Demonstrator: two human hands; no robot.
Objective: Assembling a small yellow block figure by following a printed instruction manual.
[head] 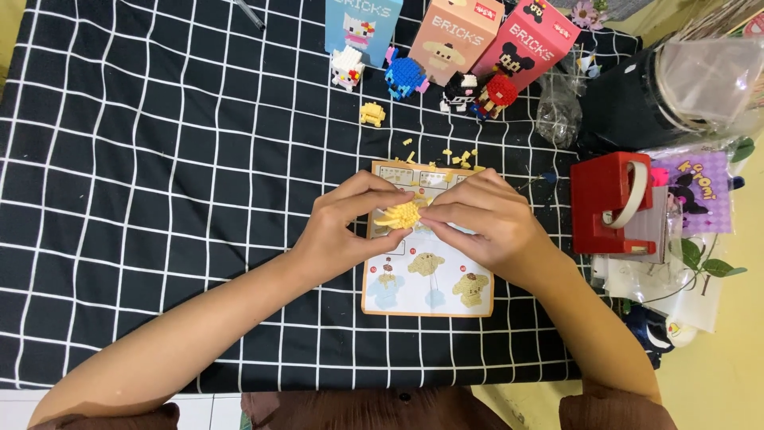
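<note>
Pinching a small, partly built yellow brick figure point(402, 213) between left hand point(342, 227) and right hand point(485, 223) above the instruction sheet point(426, 279), the person leaves loose yellow bricks point(450, 157) unplaced beyond it.

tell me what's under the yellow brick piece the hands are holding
An instruction sheet lies under the yellow brick piece, on the black checked cloth. Its lower pictures show; the left hand and right hand cover its upper part.

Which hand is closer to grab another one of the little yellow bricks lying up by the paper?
Probably the right hand. The loose yellow bricks lie just beyond its knuckles, and the left hand is pinching the yellow brick piece steady.
</note>
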